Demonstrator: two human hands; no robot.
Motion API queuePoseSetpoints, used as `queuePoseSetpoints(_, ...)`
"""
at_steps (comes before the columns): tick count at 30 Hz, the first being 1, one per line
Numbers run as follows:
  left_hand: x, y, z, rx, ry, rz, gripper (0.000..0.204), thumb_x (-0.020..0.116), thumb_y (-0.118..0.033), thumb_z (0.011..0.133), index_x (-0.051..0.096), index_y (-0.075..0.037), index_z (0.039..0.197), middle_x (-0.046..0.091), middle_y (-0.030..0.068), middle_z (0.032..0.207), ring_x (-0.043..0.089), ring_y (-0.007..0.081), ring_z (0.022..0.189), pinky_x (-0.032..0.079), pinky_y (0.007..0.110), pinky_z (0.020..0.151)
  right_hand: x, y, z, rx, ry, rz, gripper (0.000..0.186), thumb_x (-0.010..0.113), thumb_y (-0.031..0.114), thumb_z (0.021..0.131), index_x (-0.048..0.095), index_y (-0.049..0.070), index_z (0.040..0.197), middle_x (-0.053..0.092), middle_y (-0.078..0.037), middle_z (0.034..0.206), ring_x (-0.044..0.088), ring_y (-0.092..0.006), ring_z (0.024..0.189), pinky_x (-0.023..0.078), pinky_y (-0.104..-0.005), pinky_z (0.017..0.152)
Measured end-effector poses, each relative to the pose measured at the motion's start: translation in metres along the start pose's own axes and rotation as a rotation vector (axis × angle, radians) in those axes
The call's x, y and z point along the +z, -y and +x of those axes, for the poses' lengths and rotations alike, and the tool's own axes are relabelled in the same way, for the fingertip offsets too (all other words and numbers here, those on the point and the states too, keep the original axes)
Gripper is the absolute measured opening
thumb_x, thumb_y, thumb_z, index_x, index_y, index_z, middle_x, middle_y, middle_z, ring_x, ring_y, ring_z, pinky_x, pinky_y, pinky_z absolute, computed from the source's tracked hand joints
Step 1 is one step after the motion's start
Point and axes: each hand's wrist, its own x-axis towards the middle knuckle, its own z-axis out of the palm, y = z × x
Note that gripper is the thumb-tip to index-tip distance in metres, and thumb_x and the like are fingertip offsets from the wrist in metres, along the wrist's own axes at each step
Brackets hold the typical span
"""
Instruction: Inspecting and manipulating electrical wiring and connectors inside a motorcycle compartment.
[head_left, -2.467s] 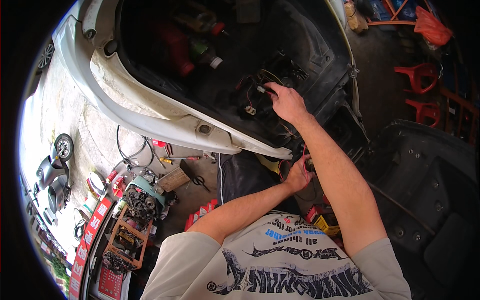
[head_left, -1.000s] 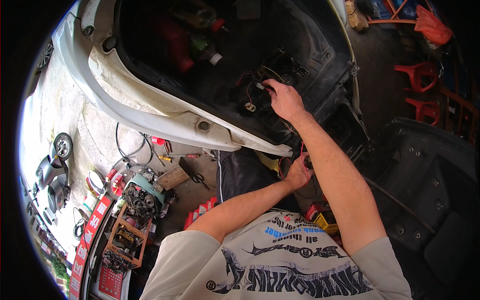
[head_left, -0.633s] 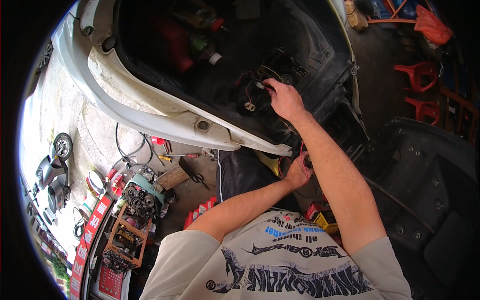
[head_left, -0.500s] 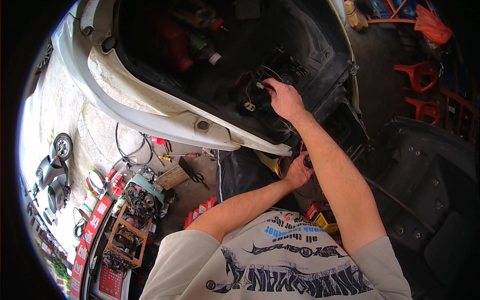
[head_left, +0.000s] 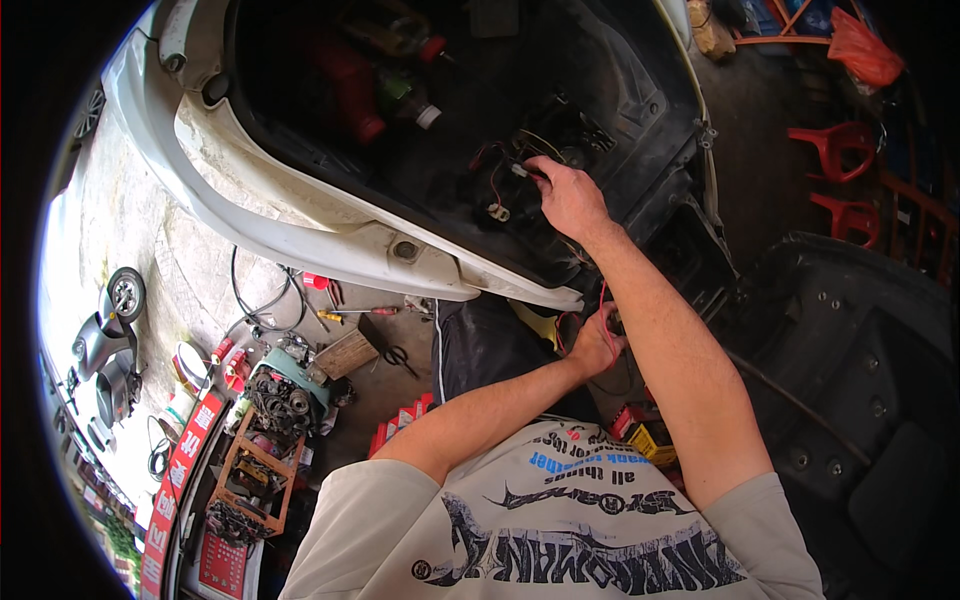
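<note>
My right hand [head_left: 570, 200] reaches into the dark storage well [head_left: 450, 190] of a white scooter. Its thumb and fingertips pinch a small white wire connector [head_left: 519, 170] with thin wires on it. A second pale connector [head_left: 498, 212] hangs on a red wire just to the left. Lower down, by the scooter's edge, my left hand [head_left: 595, 345] is closed round a red wire [head_left: 604, 293]. Its fingertips are partly hidden, and a dark bit shows beside them. A yellow wire [head_left: 545, 138] loops above my right hand.
Bottles [head_left: 410, 105] lie in the well's far end. The white body panel [head_left: 300, 235] curves along its left. Left on the floor are scissors [head_left: 400, 358], a screwdriver [head_left: 355, 311] and a wooden crate of parts [head_left: 255, 470]. A black seat-like part [head_left: 860, 380] stands right.
</note>
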Motion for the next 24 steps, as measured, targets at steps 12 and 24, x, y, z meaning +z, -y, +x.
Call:
queuePoseSetpoints(12,-0.001,-0.014,-0.002,-0.030,0.006,0.051,0.061,0.070,-0.004,0.070,0.045,0.001,0.125,0.063,0.0151,0.087,0.060,0.0182,0.064,0.049,0.032,0.065,-0.003,-0.001,-0.003,0.082,0.025,-0.013,0.030,0.054,0.011,0.086,0.057,0.015,0.116,0.065,-0.018,0.096,0.061,-0.0368,0.095,0.048,-0.0442,0.079)
queuePoseSetpoints(24,-0.002,-0.008,-0.001,-0.010,0.015,-0.007,0.061,0.070,-0.003,0.070,0.044,0.003,0.126,0.063,0.0159,0.090,0.060,0.0166,0.063,0.048,0.030,0.064,-0.001,0.000,-0.001,0.139,0.076,-0.049,0.033,0.052,0.012,0.087,0.055,0.015,0.119,0.065,-0.018,0.100,0.060,-0.0363,0.098,0.048,-0.0451,0.083)
